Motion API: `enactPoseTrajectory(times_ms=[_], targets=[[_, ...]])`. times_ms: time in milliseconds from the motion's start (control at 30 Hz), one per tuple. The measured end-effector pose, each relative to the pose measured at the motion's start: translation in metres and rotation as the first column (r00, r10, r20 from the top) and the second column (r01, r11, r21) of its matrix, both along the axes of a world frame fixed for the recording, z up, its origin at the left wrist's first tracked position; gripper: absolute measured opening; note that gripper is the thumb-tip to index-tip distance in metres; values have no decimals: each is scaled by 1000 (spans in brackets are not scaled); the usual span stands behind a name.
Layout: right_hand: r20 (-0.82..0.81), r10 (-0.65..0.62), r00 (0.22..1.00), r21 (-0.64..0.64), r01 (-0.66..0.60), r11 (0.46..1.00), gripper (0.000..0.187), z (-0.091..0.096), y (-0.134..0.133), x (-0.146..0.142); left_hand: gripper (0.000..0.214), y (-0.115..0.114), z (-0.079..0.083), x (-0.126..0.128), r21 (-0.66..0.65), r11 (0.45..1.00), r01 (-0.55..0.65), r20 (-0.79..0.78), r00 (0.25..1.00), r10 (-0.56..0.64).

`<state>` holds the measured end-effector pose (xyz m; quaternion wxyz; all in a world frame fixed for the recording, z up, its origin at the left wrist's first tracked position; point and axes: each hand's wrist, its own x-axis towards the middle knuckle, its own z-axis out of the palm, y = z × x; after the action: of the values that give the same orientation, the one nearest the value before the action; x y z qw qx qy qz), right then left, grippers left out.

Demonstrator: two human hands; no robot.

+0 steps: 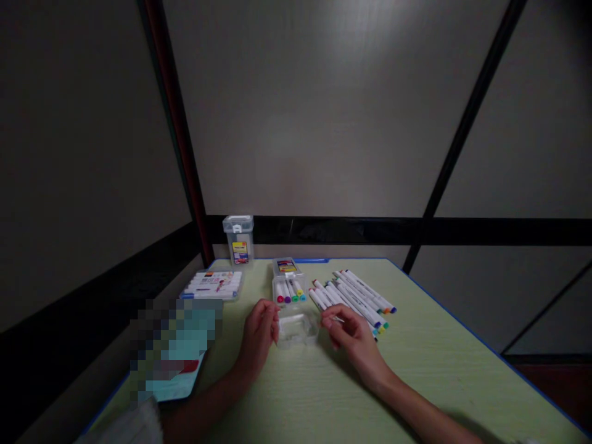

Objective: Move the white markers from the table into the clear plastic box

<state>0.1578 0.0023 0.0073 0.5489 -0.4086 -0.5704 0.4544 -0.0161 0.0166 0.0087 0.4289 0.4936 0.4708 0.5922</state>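
A clear plastic marker box [290, 280] lies on its back on the table, with several white markers inside, their coloured ends facing me. Its open clear lid [298, 330] extends towards me. My left hand [261, 327] is closed at the lid's left edge, fingers curled and fingertips against the plastic. To the right of the lid, my right hand [351, 336] has its fingers pinched together; whether anything is between them is hidden. Just behind that hand, several loose white markers [354, 296] with coloured ends lie in a slanted group.
An upright clear container [239, 240] with a yellow label stands at the back left. In front of it lies a flat pack of white markers [213, 285]. A partly blurred teal flat object [173, 382] is near my left forearm. Blue edging borders the pale green table [296, 401].
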Motion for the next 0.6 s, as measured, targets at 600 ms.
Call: enactPoseTrajectory(times_ms=[600], targets=[[945, -320, 64, 321, -16, 947, 21, 13, 0, 26, 26, -4, 4, -1, 17, 1000, 25, -16, 1000, -24]])
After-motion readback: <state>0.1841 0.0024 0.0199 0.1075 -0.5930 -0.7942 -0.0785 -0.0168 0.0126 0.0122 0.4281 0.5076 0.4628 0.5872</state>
